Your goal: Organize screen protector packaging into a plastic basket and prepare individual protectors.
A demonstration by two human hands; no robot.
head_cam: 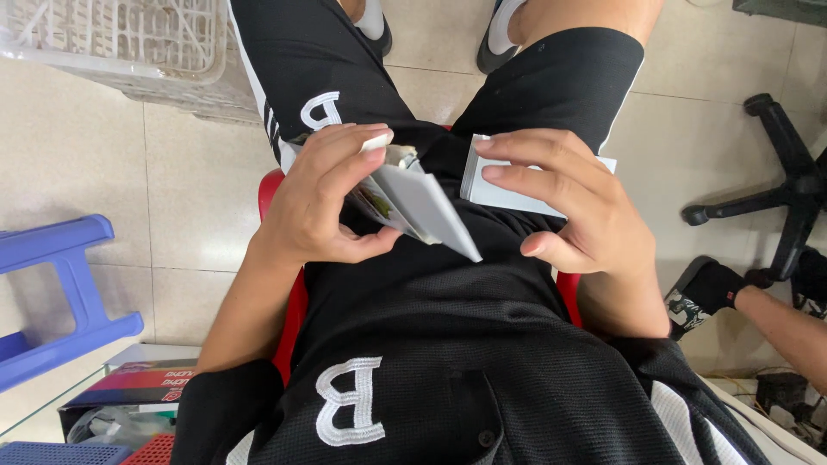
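Left hand (323, 198) pinches a folded white packet (422, 207) (something greenish tucked inside), right hand (568, 202) grips a flat white box (500, 191) just beside it, over the lap.

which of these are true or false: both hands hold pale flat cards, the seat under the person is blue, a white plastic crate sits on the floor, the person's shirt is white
1. Both hands hold pale flat cards. True: the left hand grips a fanned bundle of pale flat cards, the right hand a white flat stack.
2. The seat is blue. False: the seat edge is red; a blue plastic stool stands aside.
3. A white plastic lattice crate sits on the floor. True.
4. The shirt is white. False: the mesh shirt is black with white lettering.
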